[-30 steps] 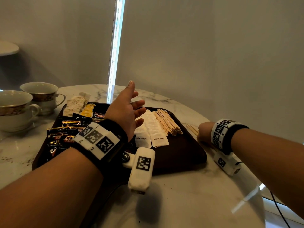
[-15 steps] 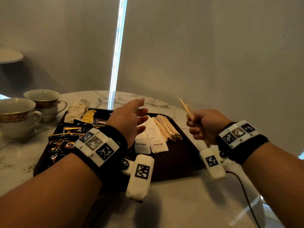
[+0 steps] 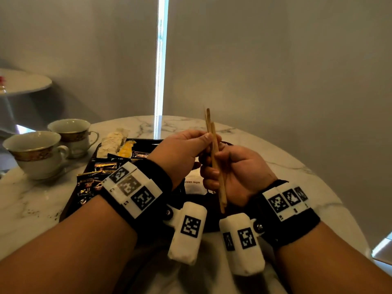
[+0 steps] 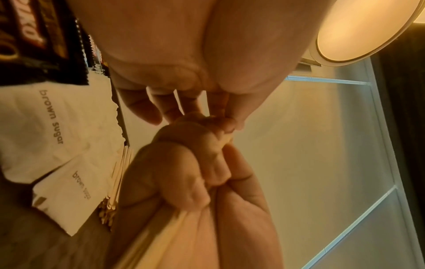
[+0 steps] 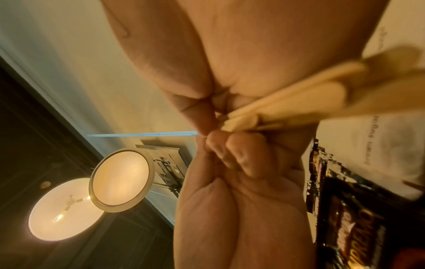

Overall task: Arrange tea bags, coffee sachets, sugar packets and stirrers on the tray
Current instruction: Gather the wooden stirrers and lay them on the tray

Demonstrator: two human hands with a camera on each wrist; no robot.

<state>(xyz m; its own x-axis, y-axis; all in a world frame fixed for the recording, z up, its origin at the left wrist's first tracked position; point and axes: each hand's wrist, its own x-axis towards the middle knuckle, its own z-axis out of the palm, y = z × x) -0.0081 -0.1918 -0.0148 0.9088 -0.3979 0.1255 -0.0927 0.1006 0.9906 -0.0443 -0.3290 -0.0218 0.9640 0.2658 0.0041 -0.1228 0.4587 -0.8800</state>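
A small bunch of wooden stirrers (image 3: 214, 158) stands nearly upright above the dark tray (image 3: 71, 200). My right hand (image 3: 214, 166) grips the bunch around its middle. My left hand (image 3: 204, 138) pinches it higher up with thumb and fingers. In the right wrist view the stirrers (image 5: 299, 102) fan out past my right hand (image 5: 214, 116). On the tray lie tea bags (image 3: 112, 141), dark coffee sachets (image 3: 99, 166), white brown-sugar packets (image 4: 52, 127) and a pile of stirrers (image 4: 115, 191). My hands hide most of the tray's right half in the head view.
Two gold-rimmed cups (image 3: 36, 153) (image 3: 72, 134) stand on the round marble table (image 3: 286, 166) left of the tray. A yellow sachet (image 3: 126, 148) lies by the tea bags. A second small table (image 3: 23, 81) is at the far left.
My right hand lifted the stirrers from the table right of the tray and brought them over it. My left hand, open before, moved right and now pinches their upper part.
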